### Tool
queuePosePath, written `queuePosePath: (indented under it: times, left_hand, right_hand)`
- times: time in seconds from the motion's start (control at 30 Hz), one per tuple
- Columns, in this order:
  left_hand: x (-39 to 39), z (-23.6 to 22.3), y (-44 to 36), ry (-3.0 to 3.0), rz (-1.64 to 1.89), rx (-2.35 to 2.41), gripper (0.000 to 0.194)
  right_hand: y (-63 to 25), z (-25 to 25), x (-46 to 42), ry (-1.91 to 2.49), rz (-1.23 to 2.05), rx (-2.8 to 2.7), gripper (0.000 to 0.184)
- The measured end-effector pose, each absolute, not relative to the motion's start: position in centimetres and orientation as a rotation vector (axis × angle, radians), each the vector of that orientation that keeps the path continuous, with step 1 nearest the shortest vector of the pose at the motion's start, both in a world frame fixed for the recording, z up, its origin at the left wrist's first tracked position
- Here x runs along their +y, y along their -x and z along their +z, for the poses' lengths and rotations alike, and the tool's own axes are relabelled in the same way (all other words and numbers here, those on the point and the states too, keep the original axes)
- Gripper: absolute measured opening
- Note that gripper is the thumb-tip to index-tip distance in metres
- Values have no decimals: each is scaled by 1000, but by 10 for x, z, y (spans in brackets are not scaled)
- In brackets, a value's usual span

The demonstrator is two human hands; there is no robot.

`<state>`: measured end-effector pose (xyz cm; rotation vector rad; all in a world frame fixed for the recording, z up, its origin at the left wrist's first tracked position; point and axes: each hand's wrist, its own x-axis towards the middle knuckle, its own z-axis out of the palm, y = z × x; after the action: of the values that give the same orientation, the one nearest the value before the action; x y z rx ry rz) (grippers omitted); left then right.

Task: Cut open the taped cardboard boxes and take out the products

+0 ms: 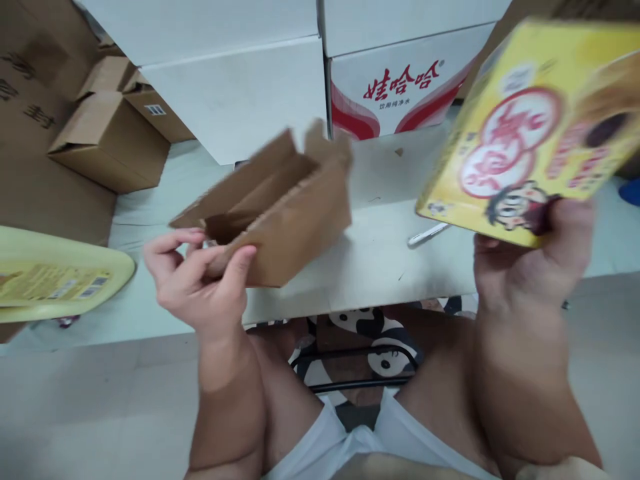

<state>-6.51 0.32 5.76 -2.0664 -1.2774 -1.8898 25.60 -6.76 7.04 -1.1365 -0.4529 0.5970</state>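
My left hand (pixel 205 280) pinches the near end of a small brown cardboard box (pixel 305 233), whose top flaps stand open. The box is tilted above the table, and its inside is mostly in shadow. On the right, my right hand (pixel 540 260) grips the lower edge of a yellow snack box (pixel 530 140) with red and white lettering and a cartoon figure. The thumb lies on its printed front; the other fingers are mostly behind it. A gap separates the two boxes. Below the yellow box, a silvery pen-like tool (pixel 427 235) rests on the table.
White cartons (pixel 240 93) stand along the back of the pale table (pixel 175 293), one with red lettering (pixel 400 87). Brown cardboard boxes (pixel 115 140) are at the left rear. A pale yellow-green bottle (pixel 60 277) lies at the left. My legs are under the table's front edge.
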Motion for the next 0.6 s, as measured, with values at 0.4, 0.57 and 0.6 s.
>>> queuePosePath:
  times: [0.4,0.57,0.6]
  left_hand:
    - [-8,48,41,1818,-2094,-1046,11]
    - [2,1,-10,2815,-2165,-1907,43]
    - [7,-9,-20,2888,-2201,-2108,56]
  right_hand:
    - [-240,3,-46,1071,1190,-253,38]
    - [-227,-14,-30,1162,1176,-367,50]
    - [-222,-16,-27,1170,1186,-383,52]
